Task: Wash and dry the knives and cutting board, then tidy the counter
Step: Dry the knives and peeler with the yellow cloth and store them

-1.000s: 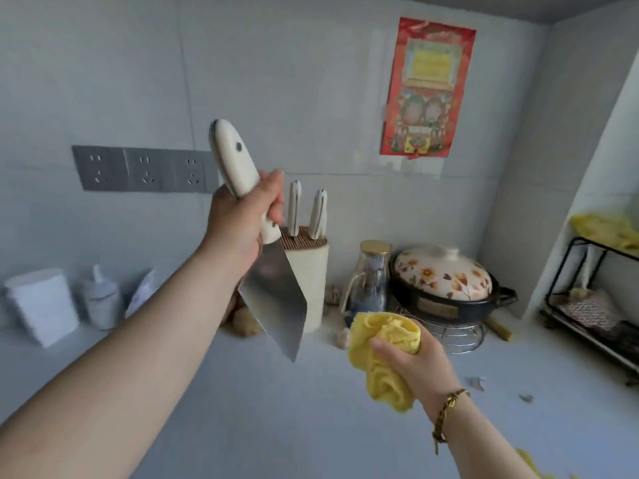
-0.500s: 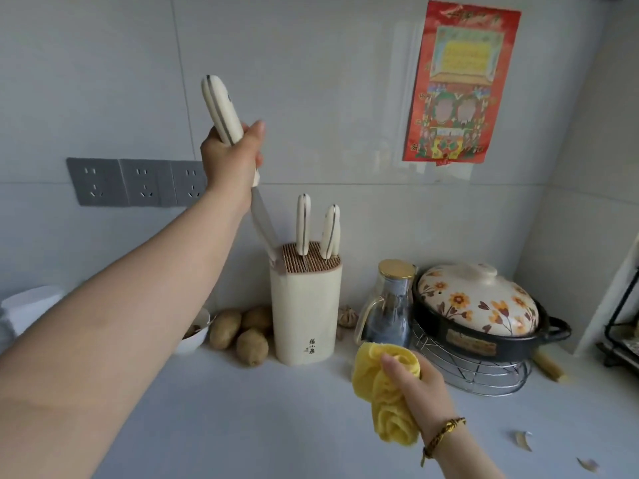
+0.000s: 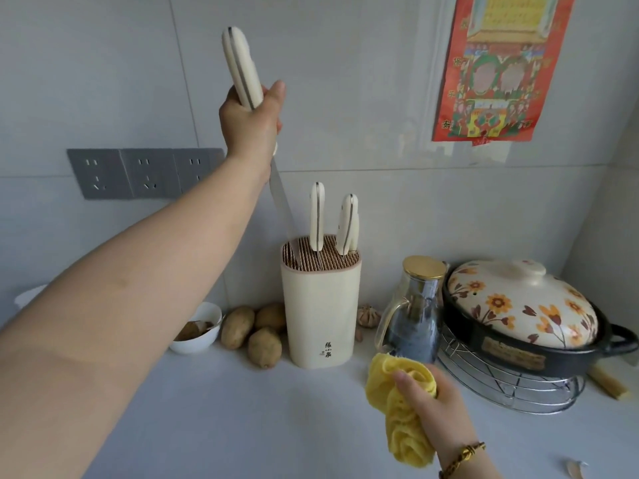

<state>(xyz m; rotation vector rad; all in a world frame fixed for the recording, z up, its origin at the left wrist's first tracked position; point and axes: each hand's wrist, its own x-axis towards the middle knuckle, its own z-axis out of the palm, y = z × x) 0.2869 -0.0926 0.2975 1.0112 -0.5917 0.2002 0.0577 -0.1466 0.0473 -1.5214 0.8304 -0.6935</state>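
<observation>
Left hand: upper centre-left of the frame, the left hand [image 3: 250,122] is wrapped round the lower part of the knife [image 3: 240,70] handle, thumb up along its side.
Knife: the handle points up and leans left. The blade runs down and to the right from under the fist, seen edge-on as a thin grey strip. Its lower end meets the left side of the knife block's top.
Knife block: the knife block [image 3: 320,312] stands at centre frame against the wall. It is a cream, smooth-sided oval tub with a ribbed top of close brown rods.
Stored knives: two more cream-handled knives [image 3: 316,216] stand upright in the block, to the right of the blade.
Right hand: at lower right, the right hand [image 3: 435,409] is closed on a bunched yellow cloth [image 3: 404,420], soft and crinkled, well apart from the knife. A braided bracelet [image 3: 463,454] circles the wrist.
Left of the block: three potatoes [image 3: 238,326] lie touching it, with a small white bowl [image 3: 204,326] beside them.
Right of the block: a garlic bulb [image 3: 368,316] sits by the wall. Next comes a glass jug [image 3: 415,316] with a gold lid, then a black pot [image 3: 518,350] under a floral lid on a wire rack [image 3: 501,388].
Counter: the pale, matte counter [image 3: 242,426] lies bare across the lower middle of the frame.
Wall: glossy grey tile with a row of grey sockets [image 3: 138,172] at left and a red poster [image 3: 498,70] at upper right.
</observation>
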